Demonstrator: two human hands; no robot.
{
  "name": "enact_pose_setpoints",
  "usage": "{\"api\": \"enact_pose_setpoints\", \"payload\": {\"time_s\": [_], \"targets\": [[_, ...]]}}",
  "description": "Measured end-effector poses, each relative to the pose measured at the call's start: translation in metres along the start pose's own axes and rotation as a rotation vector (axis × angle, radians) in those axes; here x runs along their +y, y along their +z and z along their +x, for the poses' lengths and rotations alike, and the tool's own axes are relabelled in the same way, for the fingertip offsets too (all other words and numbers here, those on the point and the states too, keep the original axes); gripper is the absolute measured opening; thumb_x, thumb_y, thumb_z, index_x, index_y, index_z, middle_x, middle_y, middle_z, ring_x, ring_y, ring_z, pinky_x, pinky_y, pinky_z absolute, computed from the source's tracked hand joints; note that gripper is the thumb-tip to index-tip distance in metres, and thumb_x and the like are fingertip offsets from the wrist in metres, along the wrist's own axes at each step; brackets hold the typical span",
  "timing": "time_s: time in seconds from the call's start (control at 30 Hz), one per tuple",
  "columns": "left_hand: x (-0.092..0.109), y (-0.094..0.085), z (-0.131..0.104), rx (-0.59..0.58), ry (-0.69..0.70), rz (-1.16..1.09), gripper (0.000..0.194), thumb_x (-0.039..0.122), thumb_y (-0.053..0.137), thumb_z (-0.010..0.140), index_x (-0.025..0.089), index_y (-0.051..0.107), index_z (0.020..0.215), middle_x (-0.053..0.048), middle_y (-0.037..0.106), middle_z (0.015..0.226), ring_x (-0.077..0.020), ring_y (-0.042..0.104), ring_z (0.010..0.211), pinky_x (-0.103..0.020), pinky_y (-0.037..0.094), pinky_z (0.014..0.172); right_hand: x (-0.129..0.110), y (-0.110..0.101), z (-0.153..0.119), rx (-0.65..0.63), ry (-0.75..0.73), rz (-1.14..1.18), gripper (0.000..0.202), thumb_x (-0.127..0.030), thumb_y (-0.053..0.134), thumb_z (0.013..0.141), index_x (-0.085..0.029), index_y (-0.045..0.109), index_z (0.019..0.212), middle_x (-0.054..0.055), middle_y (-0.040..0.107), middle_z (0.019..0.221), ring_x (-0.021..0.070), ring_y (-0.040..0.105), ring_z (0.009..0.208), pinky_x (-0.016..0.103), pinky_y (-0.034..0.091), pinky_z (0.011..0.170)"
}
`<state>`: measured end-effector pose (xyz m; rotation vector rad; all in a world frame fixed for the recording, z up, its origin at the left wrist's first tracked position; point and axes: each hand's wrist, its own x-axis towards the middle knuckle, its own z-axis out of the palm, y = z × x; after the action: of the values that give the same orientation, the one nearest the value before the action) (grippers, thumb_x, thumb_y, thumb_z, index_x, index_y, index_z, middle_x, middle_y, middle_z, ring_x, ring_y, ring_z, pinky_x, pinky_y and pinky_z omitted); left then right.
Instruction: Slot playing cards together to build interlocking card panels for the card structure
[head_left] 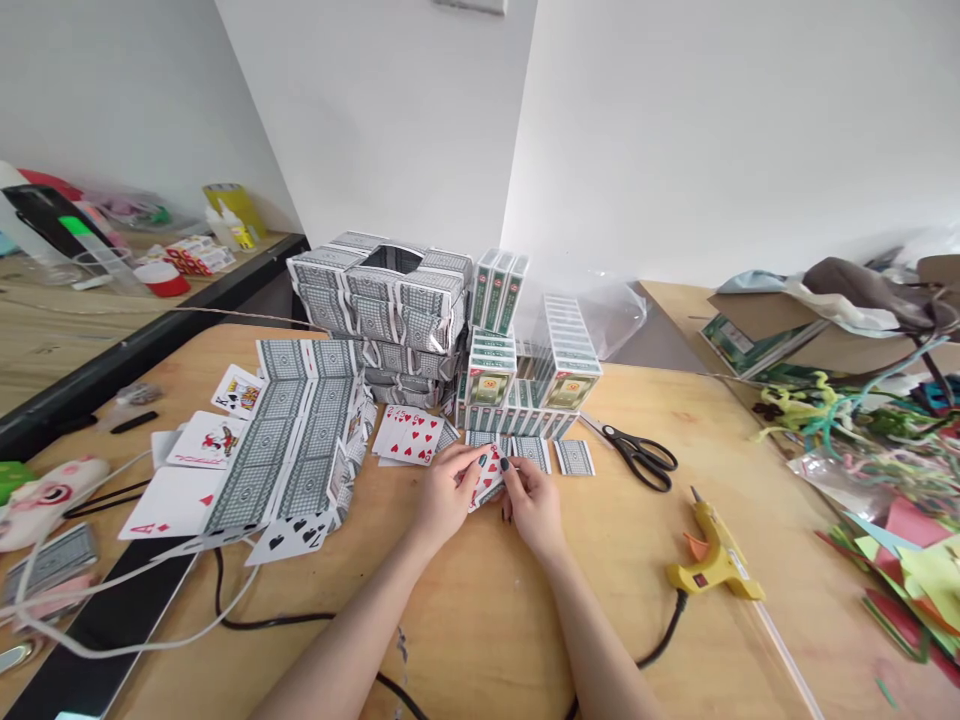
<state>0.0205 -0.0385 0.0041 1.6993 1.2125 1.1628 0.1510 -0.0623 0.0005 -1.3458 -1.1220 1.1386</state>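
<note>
Near the middle of the table, my left hand (448, 492) pinches the left side of a playing card (491, 477) with red marks. My right hand (534, 502) grips the same card from the right, thumb on its face. Just beyond my hands lie several face-down cards (575, 457) with grey patterned backs. A small pile of heart cards (409, 435) rests to the left of them. Further left stands a folded panel made of joined cards (281, 440). Behind it is a stack of boxes built from cards (382, 300), with an opening in the top one.
Boxed card decks (570, 350) are stacked at the back. Black-handled scissors (641, 455) and a yellow glue gun (716, 560) lie at right, near coloured scraps (907, 560). White and black cables cross the left and front; a power cord (664, 635) trails from the glue gun.
</note>
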Motion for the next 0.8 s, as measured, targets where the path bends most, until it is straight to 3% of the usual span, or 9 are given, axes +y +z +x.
{"api": "enact_pose_setpoints", "payload": {"time_s": [0.1,0.2,0.3,0.43,0.63,0.8], "targets": [[0.0006,-0.0001,0.0014,0.038,-0.072,-0.082,0.030,0.018,0.049,0.076,0.022,0.061,0.103,-0.004,0.061,0.102,-0.0161,0.054,0.096,-0.029,0.041,0.088,-0.0010,-0.0002,-0.0009,-0.027,0.010,0.037,0.037,-0.053,0.045,0.077,-0.017,0.051,0.081,-0.001,0.057,0.051,0.0084,0.043,0.031,0.020,0.034,0.032],[0.0027,-0.0013,0.0030,0.067,-0.182,-0.167,0.035,0.016,0.054,0.070,0.020,0.060,0.104,-0.004,0.063,0.090,-0.0147,0.058,0.083,-0.026,0.046,0.077,0.0001,-0.0002,-0.0007,-0.042,0.022,0.060,0.036,-0.053,0.042,0.078,-0.018,0.046,0.071,-0.002,0.055,0.048,0.0079,0.042,0.031,0.019,0.033,0.032],[0.0043,-0.0031,0.0044,0.050,-0.269,-0.278,0.038,0.020,0.058,0.068,0.018,0.058,0.106,-0.002,0.063,0.078,-0.0132,0.058,0.072,-0.024,0.047,0.068,0.0017,-0.0001,-0.0005,-0.086,0.018,0.052,0.032,-0.050,0.046,0.078,-0.018,0.047,0.073,-0.002,0.056,0.051,0.0075,0.042,0.032,0.019,0.034,0.033],[0.0046,-0.0041,0.0055,0.025,-0.343,-0.415,0.041,0.022,0.061,0.065,0.018,0.059,0.105,-0.003,0.066,0.081,-0.0143,0.060,0.075,-0.024,0.047,0.069,0.0014,0.0001,-0.0016,-0.133,-0.015,0.022,0.028,-0.046,0.052,0.076,-0.019,0.046,0.073,-0.003,0.054,0.050,0.0084,0.043,0.036,0.018,0.033,0.034],[0.0081,-0.0020,0.0058,0.055,-0.393,-0.428,0.036,0.026,0.064,0.061,0.017,0.063,0.096,-0.005,0.065,0.091,-0.0153,0.060,0.075,-0.024,0.048,0.063,0.0012,0.0025,-0.0028,-0.111,-0.009,0.079,0.026,-0.045,0.048,0.078,-0.020,0.041,0.078,-0.004,0.054,0.051,0.0074,0.041,0.033,0.019,0.033,0.034],[0.0089,-0.0013,0.0064,0.086,-0.389,-0.452,0.040,0.028,0.065,0.061,0.016,0.059,0.098,-0.003,0.065,0.082,-0.0151,0.060,0.074,-0.024,0.047,0.065,0.0033,0.0042,-0.0023,-0.117,-0.009,0.134,0.028,-0.046,0.048,0.078,-0.022,0.035,0.081,-0.003,0.057,0.057,0.0081,0.044,0.034,0.020,0.033,0.034]]}}
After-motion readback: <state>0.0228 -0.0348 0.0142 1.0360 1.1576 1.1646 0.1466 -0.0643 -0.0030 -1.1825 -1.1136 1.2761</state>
